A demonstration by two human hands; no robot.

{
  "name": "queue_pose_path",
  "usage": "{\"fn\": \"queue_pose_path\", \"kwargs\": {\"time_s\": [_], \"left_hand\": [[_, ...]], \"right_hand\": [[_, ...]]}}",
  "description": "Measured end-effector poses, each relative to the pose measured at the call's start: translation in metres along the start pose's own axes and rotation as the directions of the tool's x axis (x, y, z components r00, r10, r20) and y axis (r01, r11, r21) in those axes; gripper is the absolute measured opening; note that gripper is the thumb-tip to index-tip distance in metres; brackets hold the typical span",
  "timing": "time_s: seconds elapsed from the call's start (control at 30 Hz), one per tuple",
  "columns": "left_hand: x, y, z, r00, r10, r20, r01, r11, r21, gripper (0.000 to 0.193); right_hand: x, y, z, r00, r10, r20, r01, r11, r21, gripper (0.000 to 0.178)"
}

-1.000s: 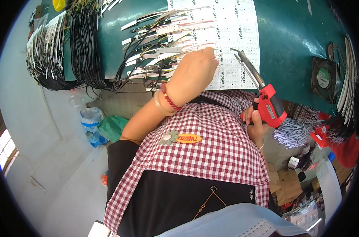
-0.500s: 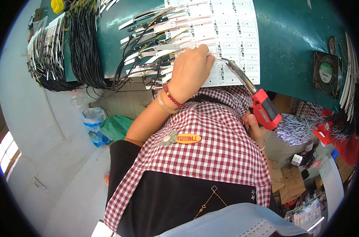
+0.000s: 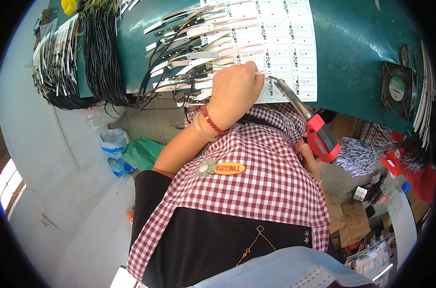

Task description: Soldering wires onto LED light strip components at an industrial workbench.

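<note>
My left hand [image 3: 234, 89] is closed in a pinch over the white circuit board panel [image 3: 302, 53]. A thin pale wire [image 3: 261, 73] pokes out from between its thumb and fingertips. In my right hand [image 3: 308, 156], partly hidden behind the handle, is a red and black soldering iron [image 3: 318, 137]. Its metal tip points up and left, just right of the pinched fingers; whether it touches the panel or wire, I cannot tell. To the left, several narrow strips [image 3: 202, 55] with thin coloured wires lie across the panel's left side, among black cables.
The green tabletop [image 3: 345, 57] carries a bundle of black cables [image 3: 101, 57] and a heap of wired strips [image 3: 57, 67] at the left. At the right edge stand a black fan [image 3: 397, 90] and pale tubes [image 3: 423, 108]. Bundled wires [image 3: 357, 156] sit below, near the iron.
My left hand has shifted slightly right and nearer to me. The soldering iron has dropped a little toward me, its tip still close to the left fingertips.
</note>
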State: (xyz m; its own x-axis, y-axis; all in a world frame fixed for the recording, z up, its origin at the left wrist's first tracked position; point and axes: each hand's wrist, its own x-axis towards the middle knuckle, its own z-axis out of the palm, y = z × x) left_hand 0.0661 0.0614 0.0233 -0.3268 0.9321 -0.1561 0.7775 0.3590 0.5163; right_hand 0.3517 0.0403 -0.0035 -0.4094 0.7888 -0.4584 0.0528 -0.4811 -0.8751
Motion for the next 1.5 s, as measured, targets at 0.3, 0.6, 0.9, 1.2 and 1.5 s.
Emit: {"fn": "queue_pose_path", "kwargs": {"time_s": [0.3,0.6,0.9,1.2,1.5], "left_hand": [[0.001,-0.001,-0.002,1.000,0.020,0.002,-0.019,1.000,-0.013,0.023],[0.001,0.000,-0.001,1.000,0.023,-0.006,-0.023,1.000,0.022,0.023],[0.002,-0.001,0.001,0.999,0.032,-0.003,-0.032,0.999,0.014,0.023],[0.001,-0.001,0.001,0.999,0.040,-0.019,-0.040,0.999,0.022,0.024],[0.001,-0.002,0.000,0.998,0.053,-0.018,-0.052,0.999,0.011,0.023]], "right_hand": [[0.002,-0.008,0.002,0.998,-0.005,0.069,0.014,0.992,-0.126,0.013],[-0.007,-0.002,-0.004,1.000,0.012,0.013,-0.011,0.998,-0.054,0.015],[-0.005,-0.009,0.005,0.999,0.032,-0.007,-0.032,0.991,-0.131,0.015],[-0.005,-0.014,0.011,1.000,-0.001,-0.011,0.000,0.997,-0.083,0.014],[-0.007,-0.017,0.015,0.999,0.010,-0.031,-0.010,1.000,-0.018,0.015]]}}
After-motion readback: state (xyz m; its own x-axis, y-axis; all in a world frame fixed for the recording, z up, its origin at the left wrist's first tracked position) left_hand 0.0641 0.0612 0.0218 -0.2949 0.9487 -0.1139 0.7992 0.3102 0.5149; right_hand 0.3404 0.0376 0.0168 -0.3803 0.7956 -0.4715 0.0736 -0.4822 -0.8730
